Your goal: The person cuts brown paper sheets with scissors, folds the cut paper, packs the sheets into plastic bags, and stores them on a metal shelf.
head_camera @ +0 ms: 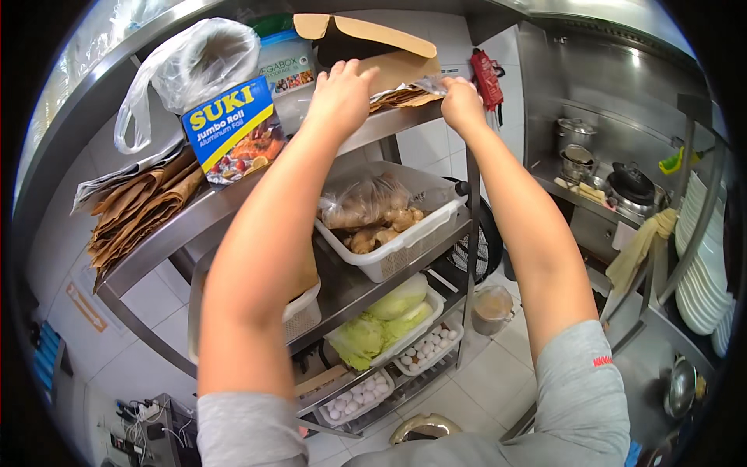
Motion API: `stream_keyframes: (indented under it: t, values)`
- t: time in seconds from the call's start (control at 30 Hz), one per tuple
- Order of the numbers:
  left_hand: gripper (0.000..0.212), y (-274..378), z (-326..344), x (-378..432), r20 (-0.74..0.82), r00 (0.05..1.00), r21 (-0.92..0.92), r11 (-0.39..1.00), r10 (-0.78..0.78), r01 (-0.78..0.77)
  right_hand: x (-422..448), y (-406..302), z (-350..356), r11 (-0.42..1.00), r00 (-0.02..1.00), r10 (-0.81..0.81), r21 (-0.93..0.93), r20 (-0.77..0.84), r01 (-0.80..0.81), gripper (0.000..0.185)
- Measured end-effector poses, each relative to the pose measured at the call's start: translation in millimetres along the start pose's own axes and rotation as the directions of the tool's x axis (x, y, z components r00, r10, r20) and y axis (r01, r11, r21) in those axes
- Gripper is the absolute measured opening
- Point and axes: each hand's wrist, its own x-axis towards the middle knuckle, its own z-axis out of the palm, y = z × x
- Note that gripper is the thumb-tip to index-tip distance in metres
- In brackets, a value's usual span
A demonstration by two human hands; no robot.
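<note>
My left hand (345,96) is raised over the steel top shelf (392,121), its thumb apart from its fingers and nothing visible in its grasp. Behind it stands an open cardboard box (397,64) with raised flaps. My right hand (463,106) is at the shelf's right end, its fingers closed on the edge of a clear plastic sheet or bag (430,84). Beneath that plastic lie folded brown papers (408,98). Left of my left arm are a blue aluminum foil box (233,131), a white plastic bag (204,64) and a lidded plastic storage box (286,64).
Brown paper (146,210) overhangs the shelf's left end. Lower tiers hold a white basket (402,248) of ginger, cabbages (379,327) and egg trays (429,350). Stacked white plates (700,262) stand at right, near a counter with pots (630,184). A bucket (491,309) sits on the floor.
</note>
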Motion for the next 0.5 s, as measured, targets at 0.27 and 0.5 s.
stream_keyframes:
  t: [0.27, 0.5]
  values:
    - [0.054, -5.5, 45.1, 46.7, 0.099, 0.902, 0.203, 0.896, -0.421, 0.396, 30.6, 52.5, -70.2, 0.865, 0.712, -0.358, 0.072, -0.604, 0.496, 0.029]
    - [0.046, -3.8, 33.7, 46.3, 0.275, 0.801, 0.028, 0.837, -0.532, 0.546, 7.2, 55.1, -217.9, 0.889, 0.402, -0.173, 0.033, -0.899, 0.456, 0.031]
